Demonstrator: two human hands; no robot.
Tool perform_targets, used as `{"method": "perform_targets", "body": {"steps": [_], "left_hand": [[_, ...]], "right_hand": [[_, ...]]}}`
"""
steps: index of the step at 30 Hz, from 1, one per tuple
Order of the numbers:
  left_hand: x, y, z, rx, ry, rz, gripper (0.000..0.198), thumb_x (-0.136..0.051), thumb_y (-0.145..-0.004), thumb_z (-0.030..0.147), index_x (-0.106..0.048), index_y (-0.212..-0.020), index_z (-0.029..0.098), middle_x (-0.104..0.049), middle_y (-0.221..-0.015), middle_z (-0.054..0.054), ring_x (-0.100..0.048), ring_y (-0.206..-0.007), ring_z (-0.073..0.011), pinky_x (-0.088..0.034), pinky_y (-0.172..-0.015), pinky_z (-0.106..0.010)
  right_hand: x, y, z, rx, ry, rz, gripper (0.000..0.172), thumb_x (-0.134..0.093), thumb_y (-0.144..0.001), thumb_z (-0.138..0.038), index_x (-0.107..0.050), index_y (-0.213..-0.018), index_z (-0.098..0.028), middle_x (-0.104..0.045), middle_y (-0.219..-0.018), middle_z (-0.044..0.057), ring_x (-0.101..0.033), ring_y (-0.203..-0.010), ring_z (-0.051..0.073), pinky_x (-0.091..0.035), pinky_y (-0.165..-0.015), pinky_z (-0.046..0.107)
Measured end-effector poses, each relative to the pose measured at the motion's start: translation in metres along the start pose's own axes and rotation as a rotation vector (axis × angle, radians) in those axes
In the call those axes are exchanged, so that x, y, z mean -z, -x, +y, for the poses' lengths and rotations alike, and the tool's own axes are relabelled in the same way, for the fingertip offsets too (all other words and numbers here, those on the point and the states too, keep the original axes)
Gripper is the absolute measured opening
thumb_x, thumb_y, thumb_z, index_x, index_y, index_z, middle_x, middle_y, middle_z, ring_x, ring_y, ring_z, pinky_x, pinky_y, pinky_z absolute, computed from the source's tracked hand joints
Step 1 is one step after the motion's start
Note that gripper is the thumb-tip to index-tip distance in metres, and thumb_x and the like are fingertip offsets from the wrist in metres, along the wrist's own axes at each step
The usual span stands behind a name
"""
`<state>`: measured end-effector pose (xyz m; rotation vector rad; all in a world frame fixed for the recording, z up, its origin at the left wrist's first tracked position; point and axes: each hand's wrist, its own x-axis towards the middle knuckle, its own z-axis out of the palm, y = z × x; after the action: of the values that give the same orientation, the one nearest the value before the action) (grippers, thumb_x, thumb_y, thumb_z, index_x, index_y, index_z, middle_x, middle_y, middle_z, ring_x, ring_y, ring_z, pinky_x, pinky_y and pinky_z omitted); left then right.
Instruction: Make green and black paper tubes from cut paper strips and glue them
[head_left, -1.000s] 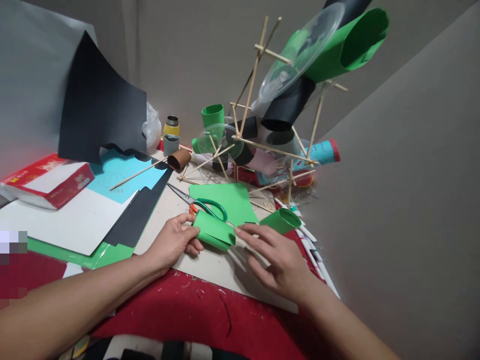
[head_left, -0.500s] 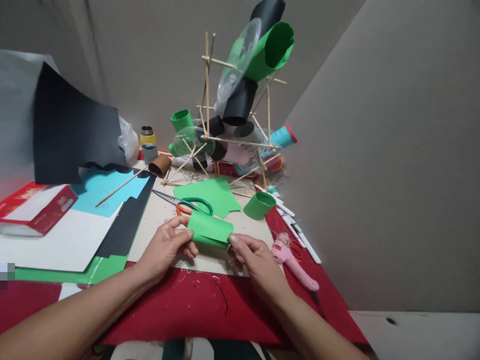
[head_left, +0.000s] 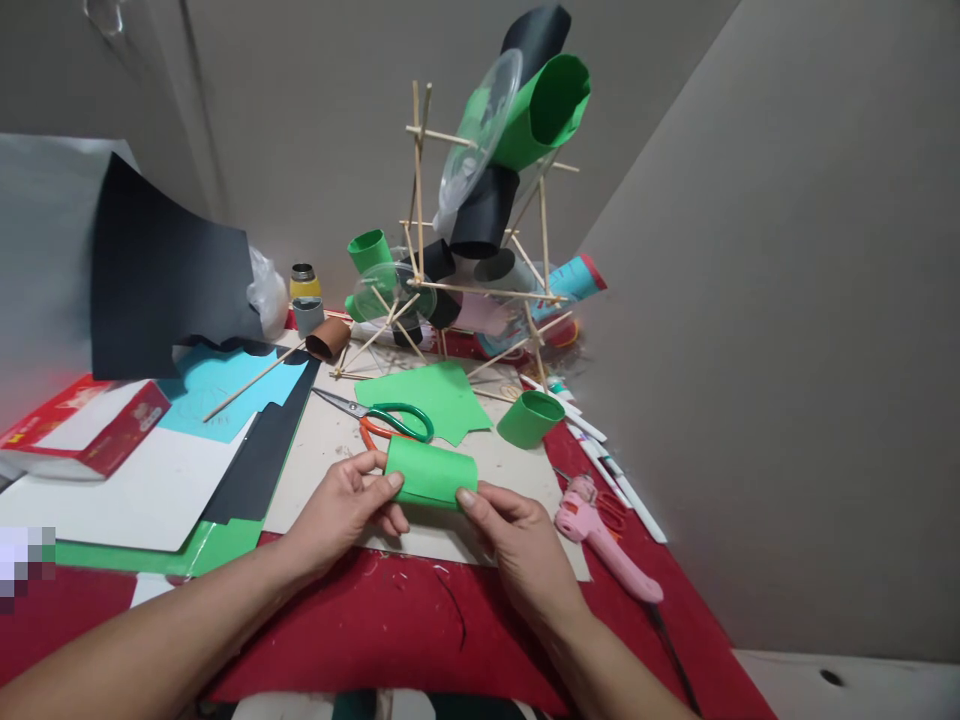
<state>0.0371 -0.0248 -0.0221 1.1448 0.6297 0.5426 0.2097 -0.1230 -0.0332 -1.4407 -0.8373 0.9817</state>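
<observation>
A piece of green paper rolled into a tube (head_left: 432, 468) is held above the pale board, its seam facing me. My left hand (head_left: 360, 500) pinches its left end, thumb on the front and fingers behind. At the right end my right hand (head_left: 510, 520) grips the seam between thumb and fingers. Just behind the roll lie scissors (head_left: 409, 421) with green and orange handles and a cut green sheet (head_left: 431, 395). A finished-looking green paper ring (head_left: 531, 419) stands to the right, and a pink glue gun (head_left: 611, 545) rests beyond my right hand.
A wooden-stick frame (head_left: 480, 290) carrying plastic discs and paper tubes rises at the back. White markers (head_left: 622, 490) lie along the right edge near the wall. On the left are a red box (head_left: 97, 430), blue paper (head_left: 225, 390) and a standing black sheet (head_left: 169, 270).
The roll's overlapping edge, which gaped open before, now lies closer against the tube under my thumbs. The whole view has shifted slightly, moving everything right and down.
</observation>
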Motion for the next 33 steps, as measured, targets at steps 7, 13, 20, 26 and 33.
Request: {"method": "perform_targets", "body": {"steps": [7, 13, 20, 26, 33], "left_hand": [[0.0025, -0.0007, -0.0043, 0.009, -0.063, 0.025, 0.039, -0.061, -0.084, 0.051, -0.06, -0.097, 0.015, -0.058, -0.04, 0.004, -0.046, -0.034, -0.0091, -0.037, -0.046, -0.018], [0.0026, 0.0005, -0.0003, 0.024, -0.11, 0.029, 0.034, -0.062, -0.084, 0.049, -0.061, -0.089, 0.015, -0.052, -0.039, 0.006, -0.041, -0.033, -0.0064, -0.03, -0.043, -0.016], [0.0033, 0.001, 0.0011, 0.084, -0.165, 0.04, 0.037, -0.068, -0.079, 0.049, -0.063, -0.072, 0.013, -0.052, -0.041, 0.004, -0.04, -0.037, -0.0061, -0.029, -0.043, -0.017], [0.0005, 0.0025, 0.0025, 0.011, -0.188, 0.035, 0.038, -0.068, -0.078, 0.05, -0.067, -0.08, 0.012, -0.054, -0.048, 0.004, -0.044, -0.039, -0.0059, -0.033, -0.044, -0.016], [0.0005, 0.004, 0.0004, -0.082, -0.248, 0.004, 0.036, -0.068, -0.08, 0.046, -0.07, -0.08, 0.011, -0.053, -0.052, 0.003, -0.047, -0.042, -0.0058, -0.034, -0.045, -0.017]], "right_hand": [[0.0031, -0.0013, -0.0045, 0.01, -0.003, -0.071, 0.042, -0.069, -0.075, -0.052, -0.055, -0.058, -0.017, -0.034, -0.049, -0.006, -0.024, -0.049, 0.009, -0.017, -0.047, 0.024], [0.0059, -0.0034, 0.0001, 0.036, -0.017, -0.096, 0.037, -0.069, -0.078, -0.046, -0.058, -0.058, -0.017, -0.033, -0.05, -0.006, -0.024, -0.048, 0.009, -0.018, -0.046, 0.024], [0.0032, -0.0013, -0.0068, 0.063, -0.068, -0.16, 0.032, -0.069, -0.079, -0.044, -0.066, -0.062, -0.017, -0.045, -0.054, -0.005, -0.034, -0.051, 0.01, -0.032, -0.052, 0.022], [0.0009, -0.0011, -0.0091, 0.06, -0.124, -0.211, 0.025, -0.072, -0.077, -0.042, -0.078, -0.086, -0.02, -0.071, -0.079, 0.002, -0.061, -0.078, 0.02, -0.046, -0.081, 0.032], [0.0, -0.002, -0.0086, 0.082, -0.149, -0.236, 0.026, -0.074, -0.076, -0.041, -0.079, -0.094, -0.024, -0.076, -0.084, 0.003, -0.066, -0.086, 0.024, -0.048, -0.083, 0.034]]}}
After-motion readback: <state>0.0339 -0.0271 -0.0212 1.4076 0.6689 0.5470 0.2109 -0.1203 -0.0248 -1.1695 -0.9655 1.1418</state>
